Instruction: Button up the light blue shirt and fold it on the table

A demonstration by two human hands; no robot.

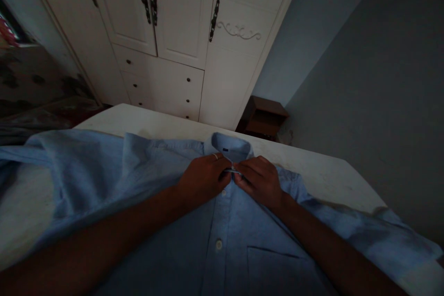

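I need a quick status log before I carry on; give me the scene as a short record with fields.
Garment: light-blue shirt, front up, sleeves spread to both sides
Surface: white table
Left hand: gripping the shirt front just below the collar, ring on a finger
Right hand: fingertips at the same spot, meeting the left
Visible lower buttons: upper button, lower button
Background: white wardrobe, brown cabinet

The left forearm [118,233] and right forearm [329,243] angle inward; the left hand [203,176] and right hand [262,180] nearly meet, backs up, bent fingers [249,165] pinching against the thumbs.
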